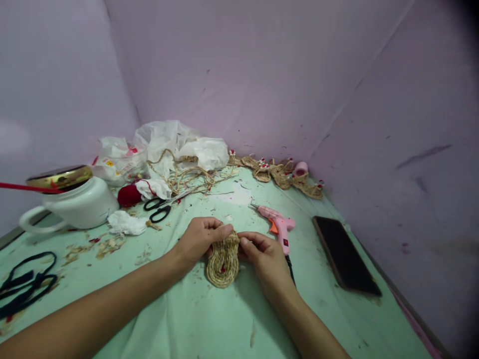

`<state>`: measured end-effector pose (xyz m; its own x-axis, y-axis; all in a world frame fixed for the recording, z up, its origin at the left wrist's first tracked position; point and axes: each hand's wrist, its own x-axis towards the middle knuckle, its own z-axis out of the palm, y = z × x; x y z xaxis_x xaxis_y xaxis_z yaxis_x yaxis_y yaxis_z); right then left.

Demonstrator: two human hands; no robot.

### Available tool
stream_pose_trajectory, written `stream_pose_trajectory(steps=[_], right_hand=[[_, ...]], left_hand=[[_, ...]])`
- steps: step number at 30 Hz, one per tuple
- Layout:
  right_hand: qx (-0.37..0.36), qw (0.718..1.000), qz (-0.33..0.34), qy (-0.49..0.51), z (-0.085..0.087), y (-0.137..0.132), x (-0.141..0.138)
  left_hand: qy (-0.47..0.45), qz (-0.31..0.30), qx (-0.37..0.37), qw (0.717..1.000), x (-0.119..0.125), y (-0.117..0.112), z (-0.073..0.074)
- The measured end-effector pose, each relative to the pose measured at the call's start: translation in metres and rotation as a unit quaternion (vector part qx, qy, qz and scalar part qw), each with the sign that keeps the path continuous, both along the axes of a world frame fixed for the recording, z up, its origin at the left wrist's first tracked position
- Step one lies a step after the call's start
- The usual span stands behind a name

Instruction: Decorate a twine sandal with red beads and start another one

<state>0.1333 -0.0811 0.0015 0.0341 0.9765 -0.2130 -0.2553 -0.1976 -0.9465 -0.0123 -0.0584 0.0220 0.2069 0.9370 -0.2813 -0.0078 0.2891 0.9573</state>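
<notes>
Between my hands is a small slipper-shaped piece of coiled, braided straw, its rounded end toward me and a red spot at its middle. My left hand grips its far left end, thumb lying over the top. With thumb and fingers pinched together, my right hand holds the far right edge. The fingertips hide part of that far end. Just beyond my right hand lies a pink glue gun with an orange trigger, its nozzle pointing away to the left.
A dark phone lies at right. Several small straw slippers line the back wall. Black-handled scissors, red yarn, straw cord and plastic bags sit back left. A white mug and black strap are at left.
</notes>
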Motion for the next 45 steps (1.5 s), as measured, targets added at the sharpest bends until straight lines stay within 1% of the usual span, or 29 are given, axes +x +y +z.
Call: stream_pose_trajectory(steps=[4, 8, 11, 14, 18, 22, 25, 31, 38, 45], right_hand=[[-0.006, 1.0, 0.005, 0.002, -0.001, 0.0, -0.001], [-0.017, 1.0, -0.004, 0.014, -0.004, 0.002, 0.0], [-0.027, 0.999, -0.019, 0.026, -0.006, 0.005, 0.002], [-0.036, 0.999, -0.018, 0.034, -0.006, 0.006, 0.004], [-0.035, 0.999, -0.003, 0.028, -0.006, 0.007, 0.005], [-0.021, 1.0, -0.003, 0.011, -0.007, 0.009, 0.008], [-0.022, 1.0, 0.002, 0.007, -0.008, 0.011, 0.01], [-0.04, 0.999, 0.014, 0.012, -0.008, 0.014, 0.014], [-0.044, 0.999, 0.005, 0.019, -0.006, 0.013, 0.013], [-0.044, 0.999, -0.002, 0.025, -0.005, 0.013, 0.012]], left_hand=[[-0.003, 0.011, 0.014, 1.0, 0.001, 0.001, -0.004], [-0.01, 0.005, 0.02, 1.0, -0.001, 0.001, -0.005], [-0.05, 0.007, 0.002, 0.999, -0.003, 0.001, -0.005], [-0.092, 0.023, -0.031, 0.995, -0.003, 0.0, -0.008], [-0.115, 0.031, -0.019, 0.993, 0.001, -0.001, -0.015], [-0.094, 0.037, 0.002, 0.995, 0.002, -0.001, -0.019], [-0.076, 0.029, 0.012, 0.997, 0.003, -0.001, -0.019], [-0.086, 0.018, 0.019, 0.996, 0.002, 0.0, -0.018], [-0.109, 0.002, 0.008, 0.994, -0.001, 0.002, -0.024], [-0.099, -0.003, -0.003, 0.995, -0.005, 0.003, -0.019]])
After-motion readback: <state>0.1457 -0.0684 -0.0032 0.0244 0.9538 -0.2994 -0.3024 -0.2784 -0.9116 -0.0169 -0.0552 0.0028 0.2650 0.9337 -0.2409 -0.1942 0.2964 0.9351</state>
